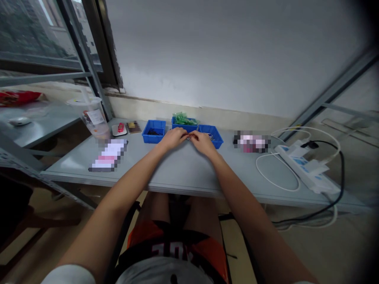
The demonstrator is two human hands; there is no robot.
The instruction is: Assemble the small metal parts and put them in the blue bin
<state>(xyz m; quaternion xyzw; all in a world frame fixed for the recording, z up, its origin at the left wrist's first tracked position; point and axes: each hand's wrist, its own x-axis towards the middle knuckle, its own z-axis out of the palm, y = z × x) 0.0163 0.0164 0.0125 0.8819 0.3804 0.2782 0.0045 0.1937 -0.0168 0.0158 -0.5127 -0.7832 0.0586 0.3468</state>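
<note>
My left hand (pixel 175 137) and my right hand (pixel 203 142) meet fingertip to fingertip above the table. Both are closed in a pinch, and whatever small thing they hold between them is too tiny to name. Just beyond the hands stands a blue bin (pixel 184 127) with green plastic pieces (pixel 182 118) heaped in it. To the left of my left hand, a second blue bin (pixel 144 138) contains small dark parts (pixel 154 132). A third blue bin (pixel 219 142), partly covered by my right hand, has small shiny parts (pixel 211 136) inside.
A lidded drink cup (pixel 96 120), a small white dish (pixel 119 131) with a red item and a blurred phone (pixel 108 156) are on the left. At right lie a blurred pink-and-black object (pixel 251 142), a power strip (pixel 304 167) and looping cables. Metal posts flank the table (pixel 189 169).
</note>
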